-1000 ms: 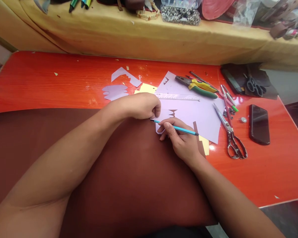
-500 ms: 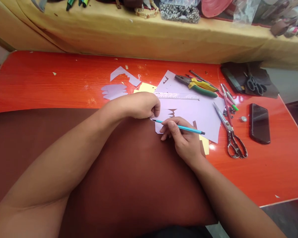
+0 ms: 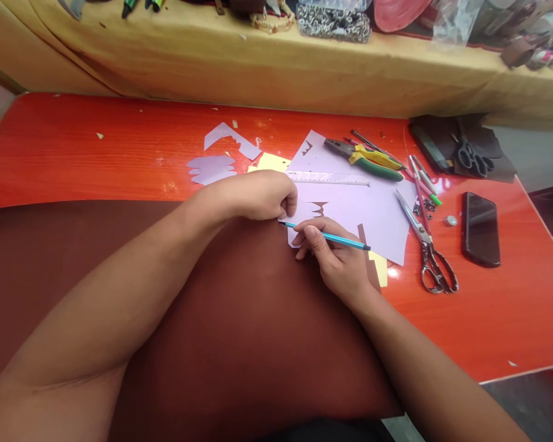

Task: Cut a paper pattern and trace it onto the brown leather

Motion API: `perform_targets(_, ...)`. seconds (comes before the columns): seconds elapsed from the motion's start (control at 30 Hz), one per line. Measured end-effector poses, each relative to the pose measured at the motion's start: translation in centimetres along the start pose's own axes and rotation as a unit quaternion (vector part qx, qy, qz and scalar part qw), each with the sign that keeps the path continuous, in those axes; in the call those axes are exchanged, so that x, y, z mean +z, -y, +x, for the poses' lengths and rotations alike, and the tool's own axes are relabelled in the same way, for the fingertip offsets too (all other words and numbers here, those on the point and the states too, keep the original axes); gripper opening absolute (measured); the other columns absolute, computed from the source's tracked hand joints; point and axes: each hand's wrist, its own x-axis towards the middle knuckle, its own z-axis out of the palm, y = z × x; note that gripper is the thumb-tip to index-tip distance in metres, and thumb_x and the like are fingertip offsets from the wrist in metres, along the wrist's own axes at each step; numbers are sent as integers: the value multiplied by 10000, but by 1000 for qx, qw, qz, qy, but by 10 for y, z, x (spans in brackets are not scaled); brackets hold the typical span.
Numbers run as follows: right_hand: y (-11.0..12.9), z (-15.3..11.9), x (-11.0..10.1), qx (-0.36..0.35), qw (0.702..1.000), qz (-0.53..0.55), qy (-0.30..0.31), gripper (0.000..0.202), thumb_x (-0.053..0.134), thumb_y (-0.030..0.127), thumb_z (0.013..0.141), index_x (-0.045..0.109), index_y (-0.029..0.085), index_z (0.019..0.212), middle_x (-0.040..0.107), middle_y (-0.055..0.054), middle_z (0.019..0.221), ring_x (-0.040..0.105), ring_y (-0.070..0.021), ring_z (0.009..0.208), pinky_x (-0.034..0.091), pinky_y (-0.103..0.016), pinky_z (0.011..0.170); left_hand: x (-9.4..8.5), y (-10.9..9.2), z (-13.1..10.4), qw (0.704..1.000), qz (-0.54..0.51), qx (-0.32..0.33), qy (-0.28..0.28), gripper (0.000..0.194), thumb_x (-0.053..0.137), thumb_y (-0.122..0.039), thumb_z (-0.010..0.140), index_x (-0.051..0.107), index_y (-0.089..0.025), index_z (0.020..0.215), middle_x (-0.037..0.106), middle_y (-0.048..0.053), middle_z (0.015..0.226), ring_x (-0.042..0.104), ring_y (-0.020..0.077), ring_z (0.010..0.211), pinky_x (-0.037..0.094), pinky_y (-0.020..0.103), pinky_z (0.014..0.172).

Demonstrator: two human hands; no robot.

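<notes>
My right hand (image 3: 329,252) is closed around a thin blue pen (image 3: 341,239), whose dark tip points left and meets the edge of a small white paper piece (image 3: 293,238). That paper lies on a large brown sheet (image 3: 258,319). My left hand (image 3: 270,195) rests on the paper near the pen tip, fingers curled down and pressed together; what is under them is mostly hidden. Just beyond, a clear ruler (image 3: 329,178) lies across a large white paper (image 3: 382,209) with jagged brown cut shapes (image 3: 321,209).
Pliers (image 3: 364,159), silver scissors (image 3: 431,252), a black phone (image 3: 481,229) and several pens are on the red table (image 3: 511,313) to the right. Cut paper scraps (image 3: 212,169) lie behind my left wrist. A yellow cloth-covered ledge (image 3: 212,67) runs along the back.
My right hand and the blue pen have shifted slightly left, with the pen tip now closer to my left fingers. My left hand has stayed in place.
</notes>
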Motion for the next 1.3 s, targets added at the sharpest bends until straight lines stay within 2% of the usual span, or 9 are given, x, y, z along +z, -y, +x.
perform_targets(0.63,2,-1,-2,0,1000,-25,-15,323,589,481,1129,721,236,964,729,-13,842,689,-150,633,557,-315,630,3,5,2,1000,-3,7,-7,326,645,-245,822,828,-283,1089,833,11,1100,720,203,931,473,259,760)
perform_targets(1.07,0,-2,-2,2,1000,-25,-13,316,582,485,1131,722,245,980,724,-15,855,680,-153,630,575,-327,643,2,5,2,1000,-3,5,-1,358,640,-276,820,834,-290,1120,837,15,1123,722,214,979,487,263,835)
perform_targets(1.3,-1,-2,-2,-10,1000,-27,-6,287,582,450,1137,724,244,995,718,-17,874,672,-152,641,564,-330,653,2,3,1,1000,-8,4,-7,333,641,-247,818,828,-279,1091,834,7,1105,719,199,934,474,255,752)
